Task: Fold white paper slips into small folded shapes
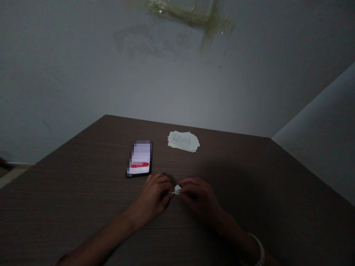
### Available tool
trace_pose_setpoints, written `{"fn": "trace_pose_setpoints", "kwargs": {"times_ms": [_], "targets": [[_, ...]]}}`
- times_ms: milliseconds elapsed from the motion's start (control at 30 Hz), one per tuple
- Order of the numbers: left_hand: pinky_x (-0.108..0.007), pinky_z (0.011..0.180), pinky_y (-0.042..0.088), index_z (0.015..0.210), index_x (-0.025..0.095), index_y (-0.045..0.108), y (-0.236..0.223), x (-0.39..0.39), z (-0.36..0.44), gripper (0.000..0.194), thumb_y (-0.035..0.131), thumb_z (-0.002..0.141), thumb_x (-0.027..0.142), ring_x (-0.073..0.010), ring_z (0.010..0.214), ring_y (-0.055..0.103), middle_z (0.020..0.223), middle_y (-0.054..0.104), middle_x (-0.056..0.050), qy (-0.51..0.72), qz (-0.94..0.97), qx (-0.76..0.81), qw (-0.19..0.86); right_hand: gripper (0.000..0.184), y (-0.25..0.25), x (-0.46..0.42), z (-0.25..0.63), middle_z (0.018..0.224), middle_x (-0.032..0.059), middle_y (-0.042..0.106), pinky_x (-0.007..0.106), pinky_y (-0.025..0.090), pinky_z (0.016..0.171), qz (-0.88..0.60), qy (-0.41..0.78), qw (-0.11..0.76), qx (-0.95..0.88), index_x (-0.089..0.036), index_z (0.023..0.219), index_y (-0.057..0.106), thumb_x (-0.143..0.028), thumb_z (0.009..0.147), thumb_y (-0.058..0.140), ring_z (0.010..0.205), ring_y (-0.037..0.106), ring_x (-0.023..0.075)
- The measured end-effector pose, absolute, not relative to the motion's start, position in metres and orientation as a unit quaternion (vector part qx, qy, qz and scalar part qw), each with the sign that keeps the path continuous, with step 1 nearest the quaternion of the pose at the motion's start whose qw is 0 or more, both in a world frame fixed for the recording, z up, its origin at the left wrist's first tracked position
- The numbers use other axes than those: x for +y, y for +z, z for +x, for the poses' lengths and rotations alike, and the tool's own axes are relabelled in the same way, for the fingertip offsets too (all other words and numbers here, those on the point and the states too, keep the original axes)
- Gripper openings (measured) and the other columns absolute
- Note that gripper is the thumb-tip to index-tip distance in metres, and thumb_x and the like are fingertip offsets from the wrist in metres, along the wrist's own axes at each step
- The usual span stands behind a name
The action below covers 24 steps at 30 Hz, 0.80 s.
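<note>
A small folded piece of white paper [176, 189] is pinched between my two hands, just above or on the table. My left hand [156, 192] grips its left end between thumb and fingers. On the opposite side my right hand [198, 194] holds the right end, fingers curled and closed. The fingertips hide part of the paper, so its full shape cannot be made out.
A phone [140, 159] with a lit screen lies beyond my left hand. Farther back, a fanned pile of white paper slips [183, 141] rests on the brown wooden table [83, 162]. Grey walls [177, 88] stand behind and to the right.
</note>
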<state>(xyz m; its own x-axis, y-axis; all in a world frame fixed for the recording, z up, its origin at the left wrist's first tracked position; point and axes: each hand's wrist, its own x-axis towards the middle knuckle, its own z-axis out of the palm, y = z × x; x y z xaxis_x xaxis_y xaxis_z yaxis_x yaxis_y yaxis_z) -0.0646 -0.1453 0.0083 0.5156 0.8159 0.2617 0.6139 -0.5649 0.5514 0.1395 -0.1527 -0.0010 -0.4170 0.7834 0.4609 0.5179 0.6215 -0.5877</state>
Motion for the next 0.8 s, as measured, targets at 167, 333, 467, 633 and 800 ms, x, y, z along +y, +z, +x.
{"fn": "trace_pose_setpoints", "kwargs": {"times_ms": [167,333,467,633,800], "targets": [[-0.037,0.077,0.039,0.081,0.02,0.062,0.012,-0.147,-0.064,0.011,0.057,0.082,0.01,-0.0212,0.084,0.056,0.081,0.062,-0.002,0.277,0.836,0.421,0.218,0.01,-0.005,-0.155,0.14,0.077,0.0004,0.066,0.027,0.048,0.066,-0.438,0.203,0.374,-0.791,-0.022,0.082,0.062,-0.013,0.078,0.064,0.069,0.061,0.015],[-0.035,0.075,0.04,0.08,0.019,0.058,0.01,-0.148,-0.065,0.01,0.055,0.083,0.01,-0.0189,0.08,0.054,0.079,0.06,-0.001,0.317,0.83,0.408,0.212,0.016,-0.001,-0.156,0.138,0.073,-0.0017,0.066,0.022,0.045,0.055,-0.465,0.276,0.416,-0.731,-0.021,0.09,0.058,-0.019,0.077,0.067,0.057,0.057,0.0115],[-0.035,0.076,0.041,0.085,0.02,0.061,0.013,-0.15,-0.066,0.012,0.051,0.09,0.016,-0.0177,0.08,0.056,0.082,0.063,-0.001,0.323,0.849,0.355,0.22,0.017,0.005,-0.157,0.136,0.068,-0.0017,0.065,0.022,0.043,0.052,-0.485,0.318,0.433,-0.69,-0.021,0.09,0.055,-0.025,0.078,0.066,0.055,0.057,0.012],[-0.035,0.074,0.045,0.097,0.021,0.065,0.016,-0.152,-0.063,0.012,0.059,0.086,0.019,-0.0197,0.081,0.059,0.086,0.067,-0.003,0.344,0.839,0.362,0.217,0.019,0.006,-0.156,0.138,0.069,-0.0017,0.065,0.023,0.044,0.053,-0.478,0.362,0.441,-0.668,-0.021,0.092,0.052,-0.024,0.078,0.065,0.057,0.058,0.0127],[-0.033,0.073,0.048,0.097,0.021,0.069,0.016,-0.152,-0.062,0.016,0.06,0.086,0.017,-0.0182,0.079,0.06,0.085,0.069,-0.003,0.344,0.829,0.363,0.249,0.017,0.005,-0.155,0.138,0.068,-0.0016,0.064,0.023,0.044,0.055,-0.474,0.373,0.439,-0.666,-0.02,0.091,0.053,-0.024,0.079,0.064,0.058,0.057,0.0124]]}}
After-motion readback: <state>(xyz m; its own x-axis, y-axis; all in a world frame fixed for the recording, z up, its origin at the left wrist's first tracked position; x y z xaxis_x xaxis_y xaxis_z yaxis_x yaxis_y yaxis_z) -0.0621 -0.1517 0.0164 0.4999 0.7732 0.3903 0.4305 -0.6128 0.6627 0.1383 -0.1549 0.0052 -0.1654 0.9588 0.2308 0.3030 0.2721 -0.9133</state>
